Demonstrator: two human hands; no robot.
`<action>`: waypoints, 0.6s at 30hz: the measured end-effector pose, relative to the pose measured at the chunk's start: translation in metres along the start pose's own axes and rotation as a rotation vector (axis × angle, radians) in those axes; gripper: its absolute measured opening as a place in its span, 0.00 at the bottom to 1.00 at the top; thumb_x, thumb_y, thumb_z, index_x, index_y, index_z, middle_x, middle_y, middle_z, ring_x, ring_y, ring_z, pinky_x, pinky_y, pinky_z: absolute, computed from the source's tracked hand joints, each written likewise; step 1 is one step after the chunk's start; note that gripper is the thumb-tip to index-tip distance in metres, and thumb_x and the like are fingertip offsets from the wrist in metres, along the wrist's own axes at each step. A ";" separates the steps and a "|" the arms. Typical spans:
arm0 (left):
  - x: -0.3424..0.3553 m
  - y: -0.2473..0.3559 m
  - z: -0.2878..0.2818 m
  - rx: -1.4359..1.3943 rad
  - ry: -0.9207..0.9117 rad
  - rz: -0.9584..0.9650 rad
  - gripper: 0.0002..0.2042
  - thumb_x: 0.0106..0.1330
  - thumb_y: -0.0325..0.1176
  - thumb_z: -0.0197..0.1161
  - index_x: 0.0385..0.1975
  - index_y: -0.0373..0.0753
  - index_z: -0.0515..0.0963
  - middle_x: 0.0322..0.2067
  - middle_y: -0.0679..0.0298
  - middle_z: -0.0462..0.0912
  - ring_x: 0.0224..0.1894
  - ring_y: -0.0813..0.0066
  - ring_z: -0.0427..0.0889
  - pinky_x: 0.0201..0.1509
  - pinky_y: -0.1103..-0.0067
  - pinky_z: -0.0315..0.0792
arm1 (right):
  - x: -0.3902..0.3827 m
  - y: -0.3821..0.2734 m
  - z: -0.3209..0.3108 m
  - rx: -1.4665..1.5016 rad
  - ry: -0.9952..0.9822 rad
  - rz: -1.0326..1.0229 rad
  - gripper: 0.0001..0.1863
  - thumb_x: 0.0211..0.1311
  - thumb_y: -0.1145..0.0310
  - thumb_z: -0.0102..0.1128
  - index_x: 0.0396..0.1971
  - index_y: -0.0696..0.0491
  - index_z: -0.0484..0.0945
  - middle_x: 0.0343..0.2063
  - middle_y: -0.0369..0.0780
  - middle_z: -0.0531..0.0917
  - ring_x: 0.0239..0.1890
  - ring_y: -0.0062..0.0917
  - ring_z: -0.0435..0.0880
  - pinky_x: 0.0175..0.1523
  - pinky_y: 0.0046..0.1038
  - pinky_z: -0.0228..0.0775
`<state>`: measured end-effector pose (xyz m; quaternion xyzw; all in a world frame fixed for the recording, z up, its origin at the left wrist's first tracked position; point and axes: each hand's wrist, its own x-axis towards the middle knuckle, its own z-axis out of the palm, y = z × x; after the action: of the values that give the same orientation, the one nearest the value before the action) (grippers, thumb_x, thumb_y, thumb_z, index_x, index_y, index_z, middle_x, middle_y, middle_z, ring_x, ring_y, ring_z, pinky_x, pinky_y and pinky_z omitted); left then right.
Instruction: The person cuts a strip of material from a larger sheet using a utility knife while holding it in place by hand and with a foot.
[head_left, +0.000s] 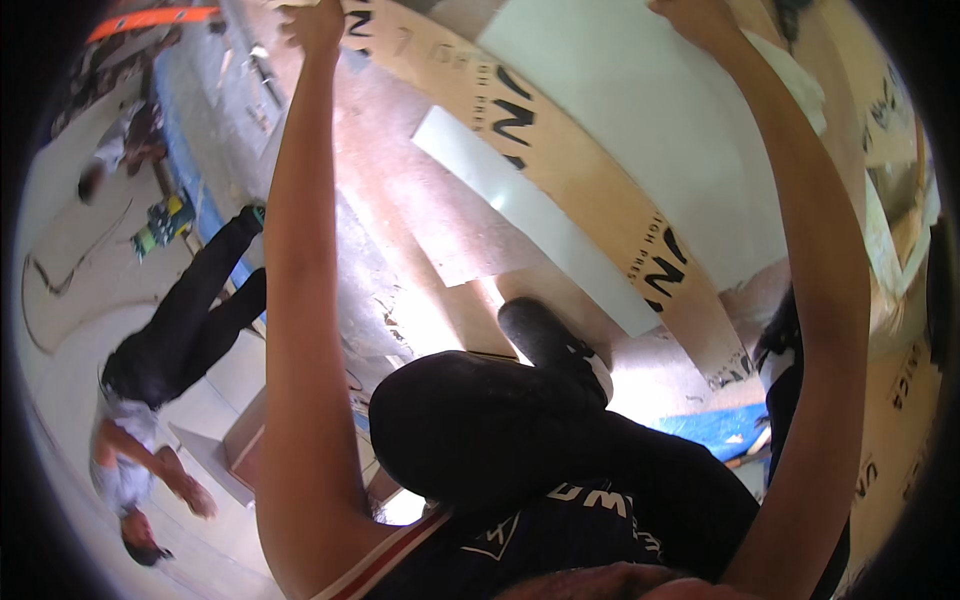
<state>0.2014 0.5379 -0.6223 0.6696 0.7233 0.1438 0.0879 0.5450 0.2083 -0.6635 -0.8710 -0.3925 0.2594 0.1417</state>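
The left grip [316, 28] is sitting with bent fingers beside the upper end of a brown printed strip [588, 185], while the right grip [695, 15] is hanging over a broad pale sheet [640, 130]. The top edge is cutting into both, so I cannot tell whether either is clamping anything. The sheet is lying right of the strip, which is running along its near-left side. It is probably handling as stiff, slick and unwieldy, best held by two opposite edges. A narrow white panel [535, 220] and a dark shoe [545, 335] are likely restricting movement nearer the body.
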 end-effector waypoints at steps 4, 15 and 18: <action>0.091 -0.030 0.046 -0.024 -0.077 -0.149 0.75 0.38 0.79 0.71 0.73 0.18 0.48 0.75 0.32 0.46 0.77 0.36 0.47 0.75 0.49 0.54 | 0.018 0.002 0.023 0.030 -0.011 -0.164 0.24 0.63 0.54 0.68 0.52 0.55 0.82 0.46 0.49 0.87 0.50 0.44 0.86 0.54 0.42 0.76; 0.050 -0.026 0.060 0.127 0.047 -0.287 0.73 0.33 0.77 0.73 0.70 0.18 0.56 0.67 0.46 0.68 0.69 0.54 0.66 0.71 0.65 0.64 | 0.002 -0.002 0.000 0.004 -0.041 -0.067 0.22 0.64 0.53 0.68 0.44 0.58 0.82 0.41 0.48 0.87 0.48 0.43 0.86 0.50 0.44 0.77; 0.035 -0.013 0.067 0.047 0.027 -0.328 0.73 0.34 0.74 0.75 0.70 0.15 0.54 0.66 0.44 0.69 0.68 0.55 0.68 0.70 0.64 0.65 | 0.002 0.002 0.001 -0.090 -0.050 -0.050 0.19 0.65 0.56 0.66 0.45 0.57 0.82 0.42 0.49 0.87 0.47 0.44 0.86 0.49 0.45 0.77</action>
<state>0.2073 0.5780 -0.6874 0.5425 0.8271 0.1195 0.0849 0.5472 0.2085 -0.6659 -0.8597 -0.4286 0.2596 0.0991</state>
